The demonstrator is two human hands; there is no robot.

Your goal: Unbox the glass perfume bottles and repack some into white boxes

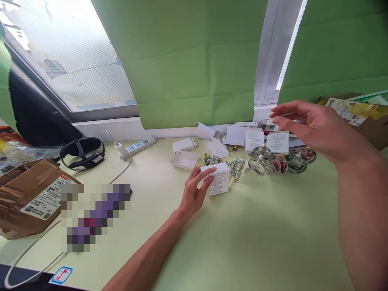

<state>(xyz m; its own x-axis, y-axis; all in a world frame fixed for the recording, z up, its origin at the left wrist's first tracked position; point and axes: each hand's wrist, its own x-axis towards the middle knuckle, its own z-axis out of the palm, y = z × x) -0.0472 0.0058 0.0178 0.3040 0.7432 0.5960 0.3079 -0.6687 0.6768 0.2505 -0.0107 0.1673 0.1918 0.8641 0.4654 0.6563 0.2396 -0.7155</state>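
Left hand [197, 190] clasps the small white cardboard box [216, 179] mid-counter [242, 242]; right hand [315, 125] hovers open and empty above glass bottles [273, 163] nearer the far edge.

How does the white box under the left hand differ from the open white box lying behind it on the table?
The white box under the left hand is closed, while the open box shows its hollow inside. The closed one carries a printed label; the open one looks plain. The hand grips the first; nothing touches the second. Both are small white cardboard boxes on the table.

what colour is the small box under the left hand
White, with small dark print on its side: the small cardboard box under the left hand, head view.
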